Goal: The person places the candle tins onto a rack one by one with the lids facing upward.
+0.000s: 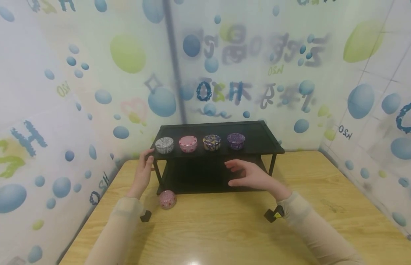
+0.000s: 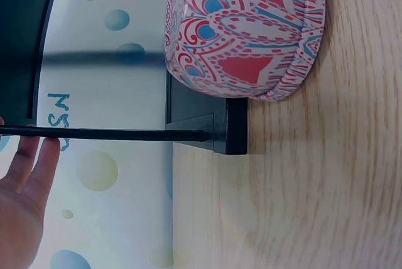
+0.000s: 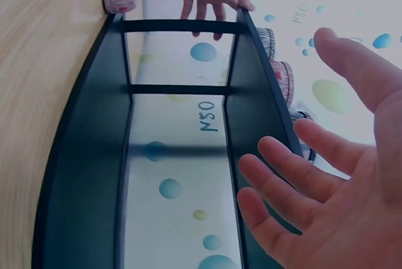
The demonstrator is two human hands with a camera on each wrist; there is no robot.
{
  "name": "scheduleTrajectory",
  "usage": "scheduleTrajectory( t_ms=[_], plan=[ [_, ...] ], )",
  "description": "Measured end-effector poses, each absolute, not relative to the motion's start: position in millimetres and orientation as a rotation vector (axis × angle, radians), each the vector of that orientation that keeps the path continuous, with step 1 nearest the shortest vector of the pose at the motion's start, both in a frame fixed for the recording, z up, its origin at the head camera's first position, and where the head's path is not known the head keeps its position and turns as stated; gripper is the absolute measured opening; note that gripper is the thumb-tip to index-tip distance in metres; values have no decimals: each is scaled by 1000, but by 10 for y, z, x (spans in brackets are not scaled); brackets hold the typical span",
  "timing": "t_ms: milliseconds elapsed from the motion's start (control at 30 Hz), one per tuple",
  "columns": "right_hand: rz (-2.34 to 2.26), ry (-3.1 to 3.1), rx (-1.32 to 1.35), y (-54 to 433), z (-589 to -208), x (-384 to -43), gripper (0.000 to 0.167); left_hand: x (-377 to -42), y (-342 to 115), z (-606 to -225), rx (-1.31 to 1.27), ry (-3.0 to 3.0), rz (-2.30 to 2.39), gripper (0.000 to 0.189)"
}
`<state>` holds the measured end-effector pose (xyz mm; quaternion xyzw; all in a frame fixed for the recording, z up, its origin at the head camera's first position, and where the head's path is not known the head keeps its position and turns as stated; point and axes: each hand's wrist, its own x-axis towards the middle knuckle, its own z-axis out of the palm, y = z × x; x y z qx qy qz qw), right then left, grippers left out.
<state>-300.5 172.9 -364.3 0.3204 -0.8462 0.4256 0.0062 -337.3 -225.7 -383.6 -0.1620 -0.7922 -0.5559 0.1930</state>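
Observation:
My left hand (image 1: 144, 171) touches the front left corner of a black two-tier rack (image 1: 222, 129); its fingers are fairly straight, with the thumb at the top edge. In front of the rack, my right hand (image 1: 250, 176) is held with its fingers spread and nothing in its grasp. Along the top tier stand a grey-white patterned round tin (image 1: 164, 145), a pink tin (image 1: 188, 144), a dark blue and yellow tin (image 1: 211, 142) and a purple tin (image 1: 236, 141). Another pink-red tin (image 1: 167, 199), with a red and blue pattern, sits on the table by the rack's left foot.
The rack stands toward the back of a wooden table (image 1: 218, 232). Its lower tier (image 1: 198, 176) lies close over the tabletop. Behind and on both sides hang white sheets (image 1: 251, 73) printed with blue and green spots and letters.

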Motion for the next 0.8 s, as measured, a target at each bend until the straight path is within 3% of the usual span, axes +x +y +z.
scheduleTrajectory(
  t_ms=[800],
  plan=[
    [1434, -2610, 1061, 1293, -3975, -2974, 63, -3364, -2261, -3844, -440, -2223, -1569, 39]
  ],
)
